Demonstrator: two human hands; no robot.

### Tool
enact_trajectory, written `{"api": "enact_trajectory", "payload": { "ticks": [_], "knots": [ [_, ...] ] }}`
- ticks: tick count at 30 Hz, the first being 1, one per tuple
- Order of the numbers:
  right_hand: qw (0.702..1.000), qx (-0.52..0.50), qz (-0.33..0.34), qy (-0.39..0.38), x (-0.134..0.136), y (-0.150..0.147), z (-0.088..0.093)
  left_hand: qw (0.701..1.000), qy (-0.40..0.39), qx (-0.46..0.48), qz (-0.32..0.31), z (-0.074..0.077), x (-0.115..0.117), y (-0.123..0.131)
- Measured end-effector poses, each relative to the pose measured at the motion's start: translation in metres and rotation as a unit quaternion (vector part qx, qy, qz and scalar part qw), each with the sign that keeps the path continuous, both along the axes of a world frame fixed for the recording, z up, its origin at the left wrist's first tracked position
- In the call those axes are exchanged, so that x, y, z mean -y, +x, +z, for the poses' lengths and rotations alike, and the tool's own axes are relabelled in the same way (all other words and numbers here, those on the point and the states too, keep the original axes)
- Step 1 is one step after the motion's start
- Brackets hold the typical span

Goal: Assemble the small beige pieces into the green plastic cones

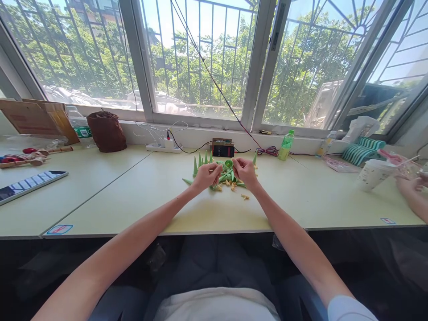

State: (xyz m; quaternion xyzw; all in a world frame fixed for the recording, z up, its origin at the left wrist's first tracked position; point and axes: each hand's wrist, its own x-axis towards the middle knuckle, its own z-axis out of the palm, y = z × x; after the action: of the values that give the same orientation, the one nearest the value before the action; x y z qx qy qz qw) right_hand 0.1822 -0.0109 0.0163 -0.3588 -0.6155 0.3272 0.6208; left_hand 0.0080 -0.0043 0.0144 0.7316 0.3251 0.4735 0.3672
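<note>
Both of my hands meet above a pile of small parts on the table. My right hand [245,172] pinches a green hollow cone piece [228,164], whose round open end faces me. Close by on the left, my left hand [207,175] is closed at the fingertips; what they hold, if anything, is too small to make out. Below lie green cones [240,184] and small yellow parts [233,187], mixed together. Several green cones [195,166] stand upright in a row behind my left hand. One yellow part [245,196] lies apart, nearer to me.
Behind the pile stands a phone [223,150]. A power strip [163,147] with cables, a brown pouch [106,131] and a green bottle [286,145] line the back. At right are a white cup [375,174], teal hangers [363,151] and another person's hand [413,185].
</note>
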Motion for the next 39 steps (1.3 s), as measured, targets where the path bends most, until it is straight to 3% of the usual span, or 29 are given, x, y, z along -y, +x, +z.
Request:
{"api": "enact_trajectory", "payload": {
  "ticks": [6,9,15,20,28,35,39],
  "knots": [
    [0.999,0.044,0.014,0.025,0.002,0.000,-0.001,0.969,-0.202,0.060,-0.130,0.007,0.004,0.001],
    [0.997,0.066,0.030,0.021,0.004,-0.001,-0.002,0.959,-0.221,0.077,-0.163,0.005,0.003,0.001],
    [0.996,0.069,0.048,0.008,0.006,-0.001,0.000,0.960,-0.209,0.091,-0.162,0.000,0.000,-0.001],
    [0.996,0.083,0.041,-0.006,0.005,0.000,-0.001,0.975,-0.153,0.059,-0.150,0.000,0.001,-0.003],
    [0.995,0.093,0.039,-0.029,0.003,0.001,-0.003,0.997,0.002,-0.033,-0.062,-0.002,0.004,-0.004],
    [0.994,0.095,0.036,-0.037,0.000,0.001,-0.005,0.995,0.096,-0.031,-0.021,-0.010,-0.004,-0.001],
    [0.994,0.090,0.029,-0.054,0.001,0.000,-0.005,0.974,0.218,-0.064,0.018,-0.013,-0.007,-0.003]
  ]
}}
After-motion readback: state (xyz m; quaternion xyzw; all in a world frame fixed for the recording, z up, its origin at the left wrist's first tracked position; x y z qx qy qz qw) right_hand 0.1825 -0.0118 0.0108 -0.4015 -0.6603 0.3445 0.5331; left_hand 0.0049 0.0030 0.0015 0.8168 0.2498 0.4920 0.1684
